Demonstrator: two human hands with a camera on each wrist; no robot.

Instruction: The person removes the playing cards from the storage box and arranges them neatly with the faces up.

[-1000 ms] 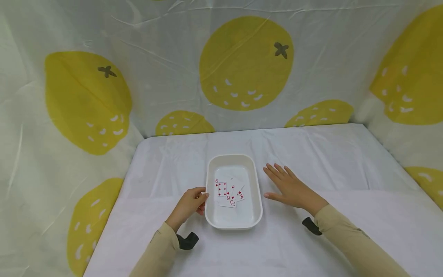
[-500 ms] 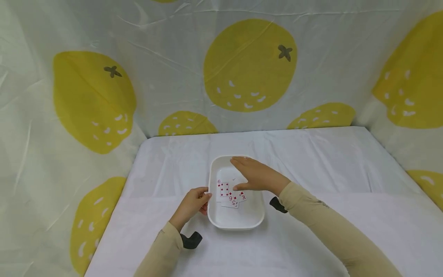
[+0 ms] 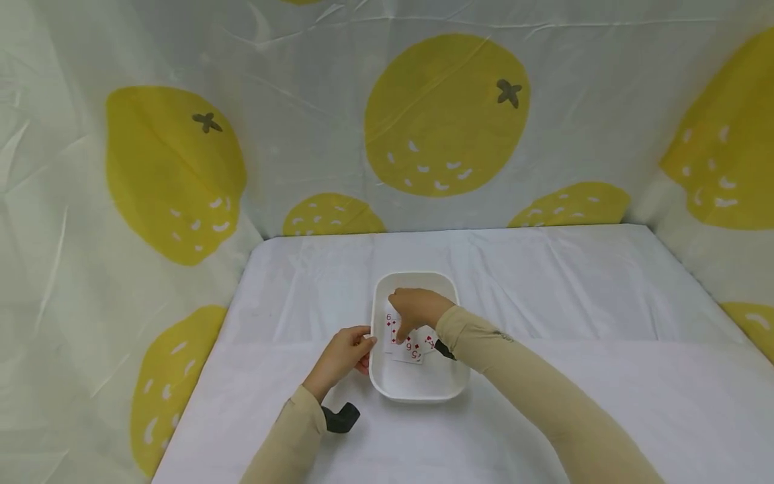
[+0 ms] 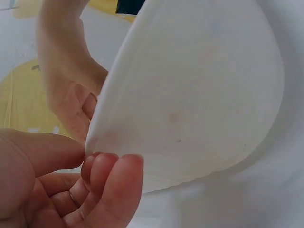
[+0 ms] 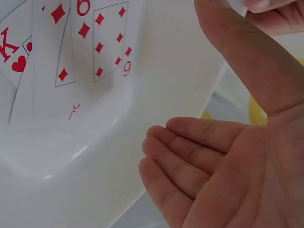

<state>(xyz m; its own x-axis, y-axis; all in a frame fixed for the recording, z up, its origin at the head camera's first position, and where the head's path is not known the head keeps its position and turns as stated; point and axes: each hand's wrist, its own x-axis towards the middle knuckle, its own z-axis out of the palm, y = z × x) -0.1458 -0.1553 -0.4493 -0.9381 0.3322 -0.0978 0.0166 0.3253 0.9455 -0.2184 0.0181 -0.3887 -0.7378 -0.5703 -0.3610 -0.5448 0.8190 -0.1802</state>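
Observation:
My left hand (image 3: 338, 356) pinches the left rim of a white plastic tray (image 3: 417, 388) between thumb and fingers. In the left wrist view those fingers lie on the outer wall of the tray (image 4: 190, 95). Inside it is a small overlapping pile of red playing cards (image 3: 409, 356), among them a six of diamonds (image 5: 108, 45) and a king of hearts (image 5: 16, 59). Over the pile reaches my right hand (image 3: 420, 309), partly covering the cards. The right wrist view shows this hand (image 5: 228, 166) with relaxed fingers and nothing in them, above the cards.
The tray stands on a table covered with a white cloth (image 3: 574, 396). A white curtain with large yellow lemons (image 3: 447, 114) hangs behind and at both sides. A dark curved wrist mount (image 3: 341, 418) sits at the left wrist.
My right hand has moved left from beside the tray to over the cards, and its fingers have bent downward. My left hand keeps its hold on the rim.

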